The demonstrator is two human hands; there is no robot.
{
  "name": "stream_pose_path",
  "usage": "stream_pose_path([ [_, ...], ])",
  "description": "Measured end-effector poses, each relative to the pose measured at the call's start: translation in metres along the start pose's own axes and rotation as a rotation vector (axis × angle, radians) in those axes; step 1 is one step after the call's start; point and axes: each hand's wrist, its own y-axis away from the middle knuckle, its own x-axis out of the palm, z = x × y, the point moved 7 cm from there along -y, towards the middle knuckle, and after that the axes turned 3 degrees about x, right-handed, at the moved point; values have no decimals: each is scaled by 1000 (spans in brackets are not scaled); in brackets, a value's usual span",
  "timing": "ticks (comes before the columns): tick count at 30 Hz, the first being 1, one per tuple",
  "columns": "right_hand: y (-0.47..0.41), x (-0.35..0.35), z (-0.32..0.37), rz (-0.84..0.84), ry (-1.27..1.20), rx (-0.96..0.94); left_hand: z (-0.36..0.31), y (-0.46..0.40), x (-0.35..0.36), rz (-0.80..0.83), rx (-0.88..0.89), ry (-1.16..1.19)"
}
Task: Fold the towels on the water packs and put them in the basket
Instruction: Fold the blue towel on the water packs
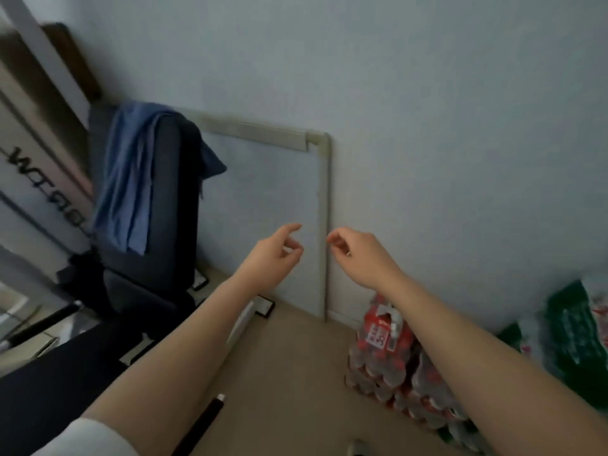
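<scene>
Pale wall [427, 93] fills most of the tilted view, with a framed board [263, 199] leaning against it on the beige floor [296, 366]. At left stands a dark chair [158, 225] with a blue cloth [128, 179] draped over its back. Both arms reach forward in the air before the board. Left hand [273, 255] and right hand [355, 251] are near each other, apart, each with fingers loosely curled and holding nothing. Water packs [394, 366] with red labels sit on the floor below the right forearm, by the wall. Green packaging [572, 330] lies at the right edge. I cannot make out a towel on the packs or a basket.
</scene>
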Motion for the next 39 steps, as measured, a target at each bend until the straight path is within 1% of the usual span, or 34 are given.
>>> stream_pose_path([
  [5,-82,23,25,147,20,-137,42,-15,-49,-218,-206,96],
  [7,-113,32,43,192,17,-203,54,-21,-71,-321,-260,115],
  [11,-156,49,84,253,-79,-268,80,-30,-119,-530,-315,59],
  [14,-184,62,108,265,-134,-290,94,-41,-158,-656,-306,12],
  [17,-216,69,134,236,-181,-292,110,-56,-201,-758,-278,36],
  [19,-242,69,153,177,-239,-275,123,-67,-229,-818,-229,60],
  [21,-267,66,172,87,-297,-254,134,-78,-257,-865,-159,21],
  [23,-289,67,191,14,-314,-250,147,-93,-282,-861,-129,-69],
  [25,-311,73,210,-5,-314,-252,166,-110,-301,-813,-178,-138],
  [27,-331,85,225,41,-330,-231,188,-126,-311,-722,-246,-151],
  [29,-347,100,236,104,-316,-214,202,-135,-317,-651,-240,-133],
  [31,-357,114,247,144,-291,-236,207,-136,-323,-655,-192,-143],
  [34,-366,120,255,107,-298,-282,204,-139,-327,-700,-117,-230],
  [36,-369,115,259,69,-235,-331,199,-142,-323,-714,-63,-284],
  [39,-369,108,258,72,-115,-389,190,-146,-320,-715,3,-261],
])
